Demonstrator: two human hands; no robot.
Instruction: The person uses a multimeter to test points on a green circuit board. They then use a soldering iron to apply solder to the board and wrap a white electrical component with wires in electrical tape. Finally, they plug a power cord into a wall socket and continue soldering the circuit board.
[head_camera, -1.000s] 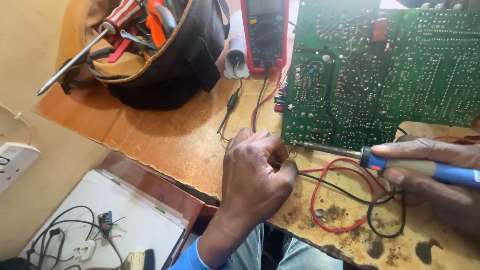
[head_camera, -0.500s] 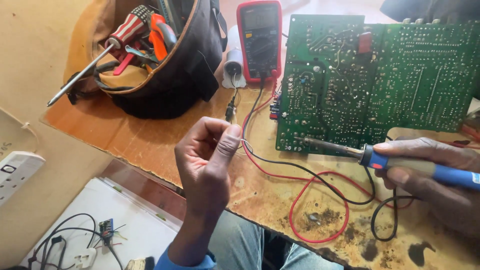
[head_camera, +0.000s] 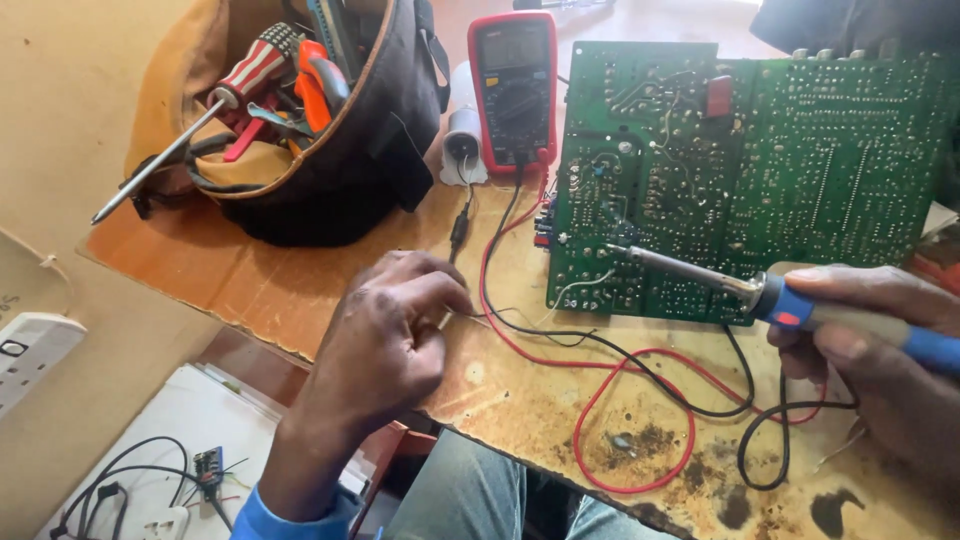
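Head view, left to right. Far left edge: white power strip (head_camera: 30, 355), partly cut off. Lower left, below the tabletop (head_camera: 300, 275): a white panel (head_camera: 215, 425) with thin black wires and a small circuit piece. Upper left: dark tool bag (head_camera: 340, 140) with tan lining, lying open on the tabletop; a striped-handle screwdriver (head_camera: 215, 100) sticks out of it toward the left, orange-handled pliers (head_camera: 320, 85) beside it. Centre: left hand (head_camera: 385, 340), fingers curled together, thumb and forefinger pinching a thin wire-like strand (head_camera: 478, 320) that runs right; cannot tell if it is solder. Upper centre: red multimeter (head_camera: 515, 85) lying flat, red and black leads (head_camera: 640, 385) looping across the stained tabletop in the lower middle. Right of centre: large green circuit board (head_camera: 760, 170), solder side up. Right: soldering iron (head_camera: 740, 290), blue handle, metal tip resting on the board's lower left area. Right hand (head_camera: 880, 360) wrapped closed round the handle at the right edge of the frame.
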